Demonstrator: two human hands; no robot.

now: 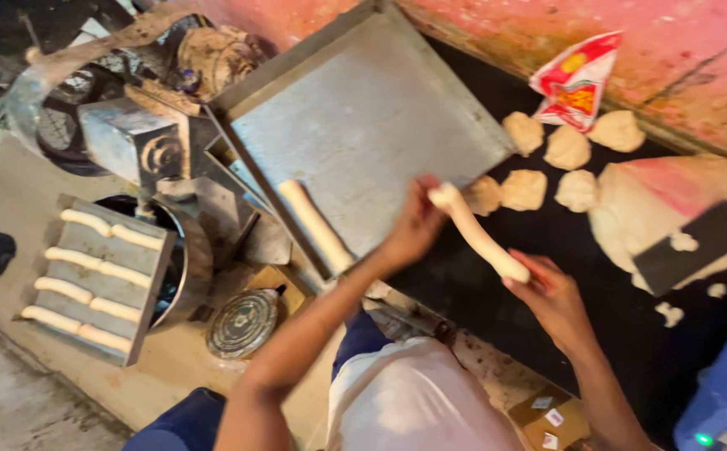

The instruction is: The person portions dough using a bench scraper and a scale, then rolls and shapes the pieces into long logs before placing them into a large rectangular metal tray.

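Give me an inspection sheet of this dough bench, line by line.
Surface: dark worktop, floury, with a steel sheet lying on it.
Job's things: a dough roll held between both hands; another roll on the sheet's edge; dough lumps; a big dough mass under a dark scraper.
Clutter: red packet; tray of shaped rolls over a metal pot.
Hands: left hand and right hand each grip one end.
Cables: nothing seen.
Surroundings: red wall; machine parts; blue box.
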